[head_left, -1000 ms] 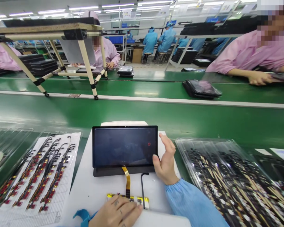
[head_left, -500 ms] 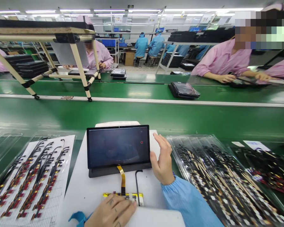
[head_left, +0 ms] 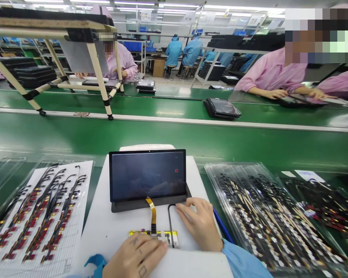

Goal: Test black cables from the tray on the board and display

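A dark tablet screen (head_left: 147, 174) stands tilted on a grey base on the white mat (head_left: 107, 227). An orange flex ribbon (head_left: 152, 210) runs from it down to a yellow circuit board (head_left: 162, 234). My left hand (head_left: 136, 256) lies flat with its fingers on the board's left end. My right hand (head_left: 198, 222) rests palm down on the mat, fingertips at the top bend of a thin black cable (head_left: 170, 224) next to the base. Nothing shows inside either hand.
A sheet with rows of black and red flex cables (head_left: 43, 216) lies at left. Clear plastic trays of cable parts (head_left: 263, 216) sit at right. Beyond runs a green conveyor (head_left: 174, 139) with a tablet stack (head_left: 222, 109). People in pink work on the far side.
My right hand came down from beside the screen's right edge to the mat, fingertips now at the black cable. My left hand stayed on the board.
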Demonstrator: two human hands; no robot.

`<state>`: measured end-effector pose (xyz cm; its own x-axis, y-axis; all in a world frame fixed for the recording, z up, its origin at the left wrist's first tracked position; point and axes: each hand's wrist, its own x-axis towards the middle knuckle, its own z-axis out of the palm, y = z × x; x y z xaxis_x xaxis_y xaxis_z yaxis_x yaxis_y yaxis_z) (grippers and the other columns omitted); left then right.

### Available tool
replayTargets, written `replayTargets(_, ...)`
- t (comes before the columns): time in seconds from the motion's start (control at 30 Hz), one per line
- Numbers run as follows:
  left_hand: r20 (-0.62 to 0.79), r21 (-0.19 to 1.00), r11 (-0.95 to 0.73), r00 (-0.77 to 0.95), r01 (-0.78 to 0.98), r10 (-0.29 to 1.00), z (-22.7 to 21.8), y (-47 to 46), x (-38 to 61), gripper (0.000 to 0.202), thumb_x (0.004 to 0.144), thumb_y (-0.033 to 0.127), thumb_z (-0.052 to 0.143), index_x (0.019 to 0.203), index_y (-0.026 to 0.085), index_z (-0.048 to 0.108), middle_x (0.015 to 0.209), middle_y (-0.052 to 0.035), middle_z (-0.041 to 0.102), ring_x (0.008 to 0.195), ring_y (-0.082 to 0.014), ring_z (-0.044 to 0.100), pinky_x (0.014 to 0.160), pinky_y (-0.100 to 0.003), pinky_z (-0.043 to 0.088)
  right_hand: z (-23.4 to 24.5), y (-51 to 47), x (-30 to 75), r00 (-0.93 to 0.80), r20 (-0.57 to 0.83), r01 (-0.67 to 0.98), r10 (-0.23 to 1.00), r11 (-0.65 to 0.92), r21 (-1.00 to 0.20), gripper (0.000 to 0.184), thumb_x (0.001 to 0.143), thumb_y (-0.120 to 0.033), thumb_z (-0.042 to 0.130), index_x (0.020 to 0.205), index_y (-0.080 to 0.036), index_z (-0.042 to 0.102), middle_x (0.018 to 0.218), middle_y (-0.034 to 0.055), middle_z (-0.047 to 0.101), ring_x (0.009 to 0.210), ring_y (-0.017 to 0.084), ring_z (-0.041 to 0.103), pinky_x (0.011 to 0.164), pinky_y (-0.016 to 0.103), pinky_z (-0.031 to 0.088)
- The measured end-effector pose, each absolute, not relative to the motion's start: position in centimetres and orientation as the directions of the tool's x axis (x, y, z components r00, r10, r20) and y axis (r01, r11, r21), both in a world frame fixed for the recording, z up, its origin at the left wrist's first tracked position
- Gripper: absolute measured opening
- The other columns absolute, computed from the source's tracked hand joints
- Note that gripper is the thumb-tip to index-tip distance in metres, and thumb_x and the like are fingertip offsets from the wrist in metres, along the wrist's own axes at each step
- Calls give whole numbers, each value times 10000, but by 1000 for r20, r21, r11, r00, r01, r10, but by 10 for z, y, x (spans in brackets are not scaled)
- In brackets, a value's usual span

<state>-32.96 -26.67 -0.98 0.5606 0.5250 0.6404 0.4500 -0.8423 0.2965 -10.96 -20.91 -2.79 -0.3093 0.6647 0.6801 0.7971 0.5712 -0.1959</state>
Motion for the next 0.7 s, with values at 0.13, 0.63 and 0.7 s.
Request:
replayTargets(0.13,642,274,-844,565,462,518,-9,-266,-327,418,998,257,205,1110,44,547,851,-109,688,761,-168,631,666,-282,507,-24,-206,-116,-318,686,805,654,568,-168,242,915,-250,440,754,-194,613,695,5,538,709,123,470,686,280,336)
replayTargets(0.63,656,246,-854,570,458,494,-2,-264,-323,391,995,206,212,1048,31,558,786,-95,686,692,-147,632,627,-261,509,-16,-224,-101,-450,684,734,574,674,-82,178,873,-54,429,903,-152,574,827,31,658,804,138,577,729,268,446)
replayTargets(0.7,659,239,-857,573,456,488,-2,-264,-323,336,982,141,248,1040,32,560,784,-87,687,686,-142,631,629,-257,508,-18,-228,-95,-497,660,705,564,705,-71,185,861,-39,442,936,-145,574,850,42,661,808,138,588,730,264,457)
